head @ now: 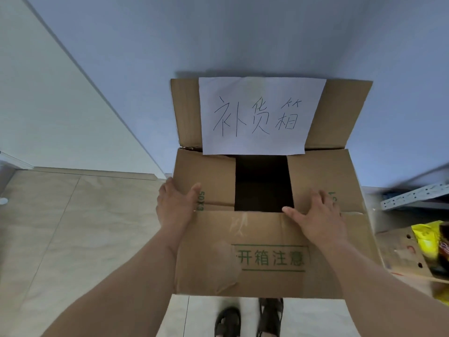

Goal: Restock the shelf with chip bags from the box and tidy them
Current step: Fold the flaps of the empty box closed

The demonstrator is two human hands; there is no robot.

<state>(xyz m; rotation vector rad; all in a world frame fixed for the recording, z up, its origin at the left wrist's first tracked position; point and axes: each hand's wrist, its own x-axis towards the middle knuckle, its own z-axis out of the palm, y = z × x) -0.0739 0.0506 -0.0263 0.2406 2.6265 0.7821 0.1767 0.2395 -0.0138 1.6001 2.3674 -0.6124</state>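
A brown cardboard box [267, 259] stands on the floor against the blue wall. Its far flap stands up and carries a white handwritten paper sign [261, 115]. The two side flaps lie partly folded in, leaving a dark gap [263, 183] whose contents are hidden. My left hand [176, 205] rests on the left flap at the box's left edge, thumb on top. With straight fingers, my right hand [318, 215] lies flat on the right flap. A yellow chip bag [427, 239] shows at the right edge.
A second, smaller cardboard box [403, 251] with bags stands to the right. Above it runs a grey perforated metal shelf rail [413, 195]. Beige floor tiles [73, 227] spread to the left. My sandalled feet [250, 317] stand just in front of the box.
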